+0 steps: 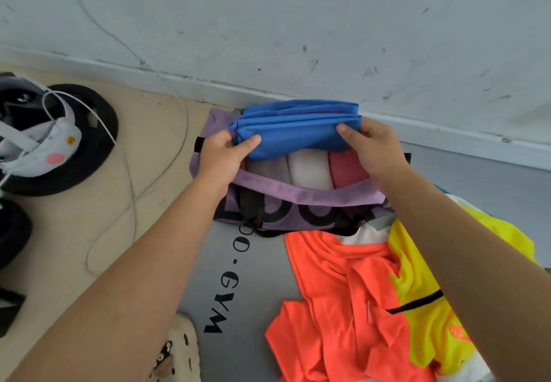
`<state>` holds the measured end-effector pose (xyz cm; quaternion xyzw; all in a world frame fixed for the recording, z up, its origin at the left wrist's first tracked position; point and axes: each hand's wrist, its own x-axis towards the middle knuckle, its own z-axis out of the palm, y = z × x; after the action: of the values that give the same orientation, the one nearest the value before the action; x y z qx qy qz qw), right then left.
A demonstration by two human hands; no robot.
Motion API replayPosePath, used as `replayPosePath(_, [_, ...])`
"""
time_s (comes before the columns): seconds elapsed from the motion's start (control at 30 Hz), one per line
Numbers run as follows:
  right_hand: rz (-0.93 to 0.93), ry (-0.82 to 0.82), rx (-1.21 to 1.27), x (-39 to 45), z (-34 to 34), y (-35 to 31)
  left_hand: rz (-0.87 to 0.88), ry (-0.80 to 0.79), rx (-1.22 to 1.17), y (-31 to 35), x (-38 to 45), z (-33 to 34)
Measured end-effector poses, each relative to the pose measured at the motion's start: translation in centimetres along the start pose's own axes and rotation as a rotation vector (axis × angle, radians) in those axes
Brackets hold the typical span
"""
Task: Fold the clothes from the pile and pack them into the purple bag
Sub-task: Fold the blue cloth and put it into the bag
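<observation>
The purple bag (301, 192) lies open against the wall, with black lettering and black straps on its front. Inside it several folded clothes stand side by side: a grey one, a white one (308, 170) and a pink one (347, 168). A folded blue garment (293, 127) is held just above the bag's opening. My left hand (222, 158) grips its left end and my right hand (374, 147) grips its right end. The pile lies at the lower right: an orange shirt (337, 301) and a yellow shirt (423, 298) with a white piece between them.
The bag and pile rest on a grey mat (250, 292) printed with "GYM". To the left on the beige floor are a black round base (92, 143) with a white plush toy, a loose white cable (131, 191) and a cream clog (182, 355). A scuffed white wall runs behind.
</observation>
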<state>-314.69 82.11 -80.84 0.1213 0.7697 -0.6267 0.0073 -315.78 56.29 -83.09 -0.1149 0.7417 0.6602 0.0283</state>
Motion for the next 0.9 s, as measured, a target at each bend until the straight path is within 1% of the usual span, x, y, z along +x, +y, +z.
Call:
replayPosePath(0.07, [0.037, -0.039, -0.087, 0.1, -0.1, 0.5, -0.027, -0.048, 0.108, -0.8, 0.1, 0.0])
replayPosePath(0.1, [0.075, -0.082, -0.147, 0.2, -0.1, 0.8, -0.050, -0.101, 0.182, -1.1, 0.1, -0.1])
replayPosePath(0.17, [0.175, -0.214, -0.294, 0.4, -0.3, 1.3, -0.104, -0.216, 0.347, -1.4, 0.5, -0.3])
replayPosePath(0.2, [0.213, -0.268, -0.362, 0.6, -0.3, 1.5, -0.122, -0.242, 0.428, -1.5, 0.7, -0.3])
replayPosePath(0.23, [0.232, -0.284, -0.406, 0.8, -0.2, 1.7, -0.130, -0.238, 0.503, -1.5, 1.0, -0.2])
replayPosePath(0.33, [0.248, -0.200, -0.509, 1.6, 0.9, 2.3, -0.132, -0.165, 0.668, -1.6, 1.9, 1.0])
replayPosePath(0.37, [0.261, -0.197, -0.575, 1.8, 1.3, 2.4, -0.166, -0.163, 0.697, -1.7, 2.2, 1.5])
replayPosePath(0.43, [0.287, -0.222, -0.664, 2.4, 2.0, 2.8, -0.265, -0.177, 0.638, -2.1, 2.9, 2.0])
replayPosePath(0.5, [0.288, -0.209, -0.620, 3.2, 2.2, 2.9, -0.284, -0.146, 0.552, -2.4, 3.5, 2.1])
replayPosePath(0.6, [0.226, -0.132, -0.554, 3.9, 2.4, 2.9, -0.174, -0.084, 0.585, -2.7, 3.8, 1.8])
replayPosePath(0.7, [0.137, -0.114, -0.627, 3.5, 2.7, 2.9, -0.079, -0.103, 0.688, -2.8, 3.3, 1.6])
replayPosePath(0.73, [0.112, -0.118, -0.644, 3.3, 2.5, 2.8, -0.016, -0.097, 0.718, -2.6, 3.1, 1.4])
replayPosePath(0.83, [0.007, -0.093, -0.726, 2.5, 1.5, 2.2, 0.246, -0.008, 0.791, -1.2, 2.6, 0.5])
replayPosePath(0.9, [-0.047, -0.081, -0.760, 2.2, 0.8, 1.1, 0.327, 0.003, 0.782, -0.1, 2.4, 0.0])
